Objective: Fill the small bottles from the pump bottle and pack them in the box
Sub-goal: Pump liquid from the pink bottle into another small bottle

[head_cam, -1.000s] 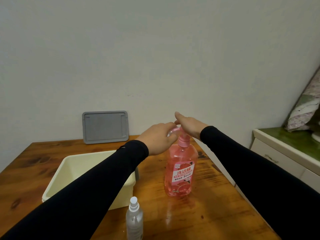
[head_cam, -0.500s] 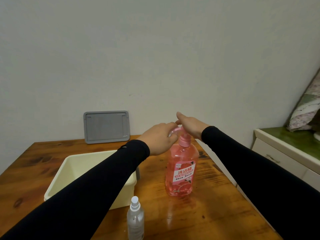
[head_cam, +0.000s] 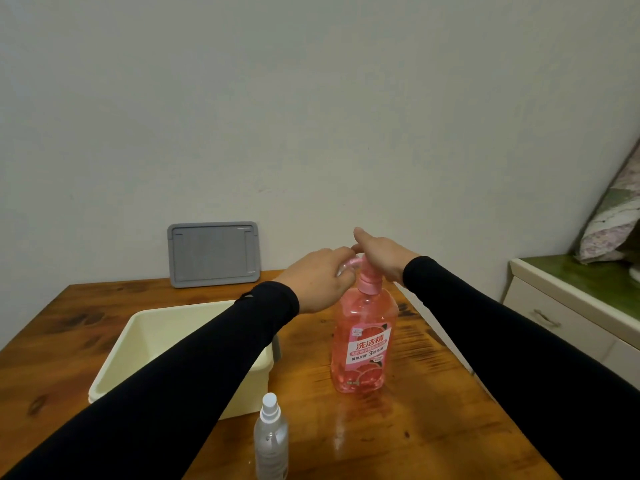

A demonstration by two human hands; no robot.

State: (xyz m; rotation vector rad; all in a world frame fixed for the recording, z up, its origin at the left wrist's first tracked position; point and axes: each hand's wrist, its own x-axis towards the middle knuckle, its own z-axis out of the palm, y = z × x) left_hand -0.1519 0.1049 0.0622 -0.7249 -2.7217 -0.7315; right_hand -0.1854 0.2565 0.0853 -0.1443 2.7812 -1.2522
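Seen from the head camera, a wooden desk (head_cam: 398, 427) is set against a plain pale wall. A grey lid (head_cam: 213, 253) is propped upright against the wall at the desk's far edge. A cream plastic box (head_cam: 114, 367) sits toward the left side, partly hidden by the left forearm in a black sleeve stretched across it. Off the right edge, a white cabinet (head_cam: 568, 317) with a green top is seen. A pink pump bottle (head_cam: 362, 344), translucent with a pink and white label, stands upright near the middle of the desk. The left hand (head_cam: 320, 280) is curled at the pump spout, with something small and clear glimpsed inside its fingers; what is gripped cannot be told. The right hand (head_cam: 379, 252) is laid flat on the pump head, fingers straight. A small clear spray bottle (head_cam: 271, 441) with a white nozzle stands upright at the near edge.
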